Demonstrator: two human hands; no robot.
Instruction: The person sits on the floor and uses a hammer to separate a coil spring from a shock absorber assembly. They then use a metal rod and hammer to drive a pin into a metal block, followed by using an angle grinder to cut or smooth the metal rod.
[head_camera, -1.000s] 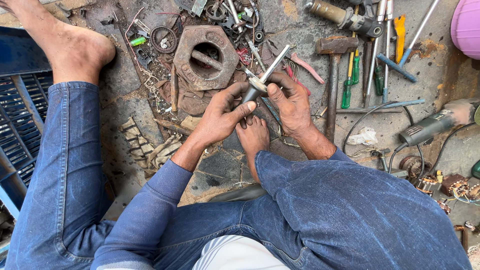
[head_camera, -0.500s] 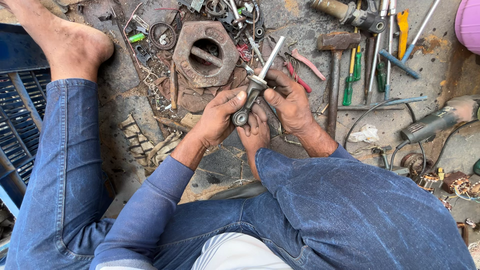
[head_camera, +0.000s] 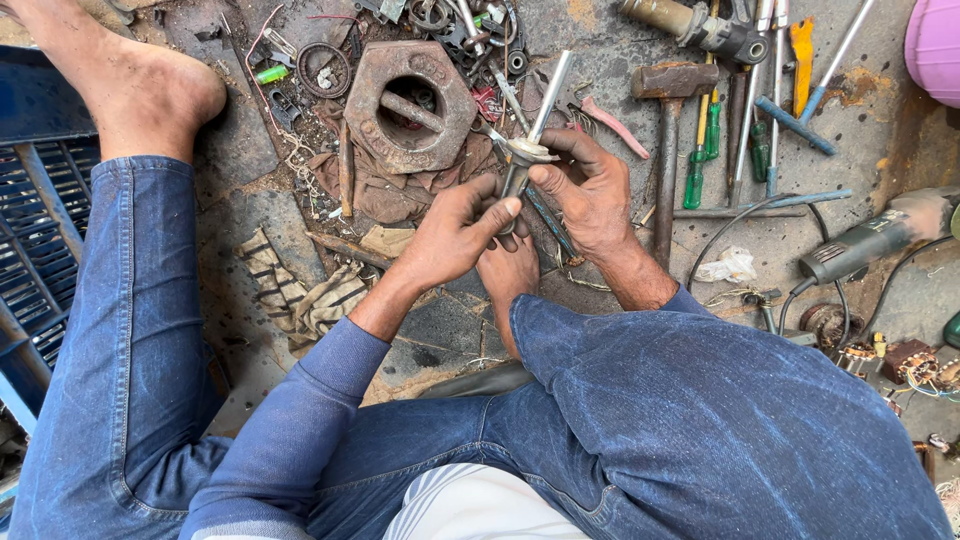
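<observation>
Both my hands hold a slim metal shaft (head_camera: 548, 92) with a flanged collar near its middle, tilted up and to the right. My right hand (head_camera: 588, 190) grips it at the collar, thumb and fingers around it. At the shaft's lower end, my left hand (head_camera: 452, 232) pinches it with its fingertips. My bare foot lies right under the hands. I sit on a dirty concrete floor in blue jeans and a blue long-sleeved top.
A rusty hexagonal metal block (head_camera: 410, 102) on a rag lies just beyond the hands. A hammer (head_camera: 672, 130), screwdrivers (head_camera: 700, 165) and rods lie at the right, an angle grinder (head_camera: 865, 240) further right. A blue crate (head_camera: 40, 240) stands at the left, by my other foot (head_camera: 130, 80).
The shaft has tilted more upright and lifted slightly. My left hand's fingers have slid from the collar to the shaft's lower end. The view has shifted a little.
</observation>
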